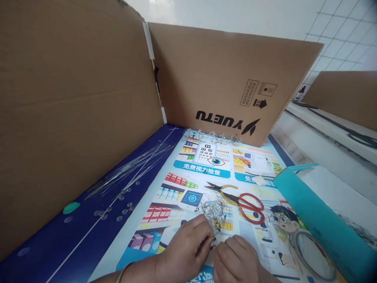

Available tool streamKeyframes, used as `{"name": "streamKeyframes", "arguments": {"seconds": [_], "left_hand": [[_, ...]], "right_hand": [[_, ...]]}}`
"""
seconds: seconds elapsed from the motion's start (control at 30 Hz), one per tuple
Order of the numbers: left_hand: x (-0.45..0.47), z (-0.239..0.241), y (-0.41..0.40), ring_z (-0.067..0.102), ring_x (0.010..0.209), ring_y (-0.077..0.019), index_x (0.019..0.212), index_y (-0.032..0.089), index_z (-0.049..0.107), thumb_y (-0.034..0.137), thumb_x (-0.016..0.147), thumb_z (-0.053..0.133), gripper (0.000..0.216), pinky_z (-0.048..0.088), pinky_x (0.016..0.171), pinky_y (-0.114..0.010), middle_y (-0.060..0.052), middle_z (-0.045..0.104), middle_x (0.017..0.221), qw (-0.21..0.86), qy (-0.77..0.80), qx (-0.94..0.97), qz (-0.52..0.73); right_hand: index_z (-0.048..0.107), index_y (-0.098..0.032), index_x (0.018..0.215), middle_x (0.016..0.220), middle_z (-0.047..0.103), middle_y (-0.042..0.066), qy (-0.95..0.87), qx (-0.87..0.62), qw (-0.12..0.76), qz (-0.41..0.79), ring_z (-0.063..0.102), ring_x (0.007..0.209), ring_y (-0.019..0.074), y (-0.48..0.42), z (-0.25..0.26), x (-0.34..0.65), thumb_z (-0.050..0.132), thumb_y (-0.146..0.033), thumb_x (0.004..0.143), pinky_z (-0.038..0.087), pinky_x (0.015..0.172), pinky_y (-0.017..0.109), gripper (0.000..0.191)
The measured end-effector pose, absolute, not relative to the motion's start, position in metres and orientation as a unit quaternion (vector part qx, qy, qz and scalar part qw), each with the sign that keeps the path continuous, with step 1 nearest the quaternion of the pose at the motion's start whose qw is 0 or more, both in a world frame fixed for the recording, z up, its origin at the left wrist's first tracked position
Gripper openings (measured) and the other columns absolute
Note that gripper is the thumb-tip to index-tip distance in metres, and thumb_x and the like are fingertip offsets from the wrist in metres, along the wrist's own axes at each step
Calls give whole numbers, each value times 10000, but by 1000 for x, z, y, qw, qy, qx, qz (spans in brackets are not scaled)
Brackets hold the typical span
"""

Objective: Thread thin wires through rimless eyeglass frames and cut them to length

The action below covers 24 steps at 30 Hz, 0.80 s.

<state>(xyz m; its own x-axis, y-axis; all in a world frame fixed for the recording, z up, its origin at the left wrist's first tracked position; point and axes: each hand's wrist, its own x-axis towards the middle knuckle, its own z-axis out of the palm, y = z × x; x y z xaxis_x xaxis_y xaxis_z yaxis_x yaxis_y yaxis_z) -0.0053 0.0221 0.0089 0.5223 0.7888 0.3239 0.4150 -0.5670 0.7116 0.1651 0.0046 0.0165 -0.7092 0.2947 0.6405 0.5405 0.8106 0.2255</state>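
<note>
My left hand [187,247] and my right hand [237,261] are close together at the bottom centre, fingers closed in a pinch. Between the fingertips a thin wire [215,240] shows; most of it is hidden by the fingers. Just beyond my hands lies a loose tangle of thin wire [212,210] with small dark bits in it. It comes right up to my left fingers. Farther on, pliers [226,193] with yellow handles lie against red-handled scissors [251,207].
Cardboard panels [229,78] stand at the back and left. Straight thin strands [129,169] and small clear discs [120,195] lie on the blue left side, near a green piece [71,208]. At right are a wire coil [298,239] and a teal box [312,212] holding wires.
</note>
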Motion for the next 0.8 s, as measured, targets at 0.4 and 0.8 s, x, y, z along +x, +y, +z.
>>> {"name": "streamKeyframes", "arguments": {"seconds": [0.4, 0.8], "left_hand": [[-10, 15, 32, 456, 699, -144, 743, 166, 464, 103, 851, 394, 143, 359, 619, -249, -25, 487, 735, 329, 367, 790, 365], [-12, 15, 36, 486, 711, -140, 767, 160, 529, 123, 861, 428, 143, 379, 635, -244, -26, 525, 722, 357, 335, 786, 377]], "right_hand": [[561, -179, 709, 586, 551, 21, -832, -353, 426, -29, 493, 533, 125, 1, 35, 161, 458, -52, 728, 372, 506, 248, 165], [574, -167, 785, 671, 530, 17, -770, -446, 390, 238, 486, 538, 100, 12, 27, 167, 469, -110, 789, 405, 471, 199, 120]]}}
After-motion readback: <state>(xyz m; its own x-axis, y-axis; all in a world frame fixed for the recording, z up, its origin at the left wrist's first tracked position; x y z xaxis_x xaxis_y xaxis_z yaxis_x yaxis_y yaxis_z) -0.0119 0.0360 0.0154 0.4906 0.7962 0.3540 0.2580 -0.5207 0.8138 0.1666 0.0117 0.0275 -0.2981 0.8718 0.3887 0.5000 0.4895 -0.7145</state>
